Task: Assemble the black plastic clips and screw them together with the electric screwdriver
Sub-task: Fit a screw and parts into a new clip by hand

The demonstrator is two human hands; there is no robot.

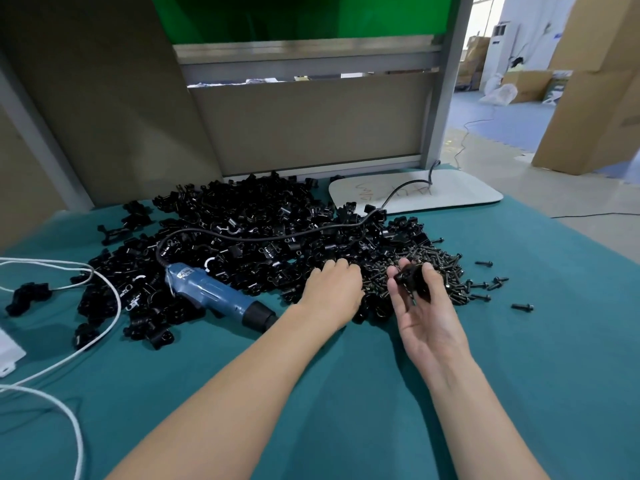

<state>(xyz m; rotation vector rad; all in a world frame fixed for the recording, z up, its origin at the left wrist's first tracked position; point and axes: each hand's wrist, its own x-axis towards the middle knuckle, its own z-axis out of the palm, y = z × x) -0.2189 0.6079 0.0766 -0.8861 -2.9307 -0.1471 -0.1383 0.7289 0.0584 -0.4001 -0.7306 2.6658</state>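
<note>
Hands both at the near edge of the clip pile (242, 237), roughly mid-table.
Right hand (426, 320) is palm up, thumb and fingertips pinching 1 black clip (414, 283) just over the loose screws (440, 268). Left hand (334, 292) is palm down right beside it, fingers curled into the pile, can't tell if it's got anything. Clips look light, stiff and kinda slick, so I'd pinch the flat sides, not the curved loop. Electric screwdriver (214, 296) lies untouched on the table (346, 393), just left of the left hand.

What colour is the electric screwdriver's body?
The electric screwdriver is blue, with a black tip; head view shows it best.
</note>
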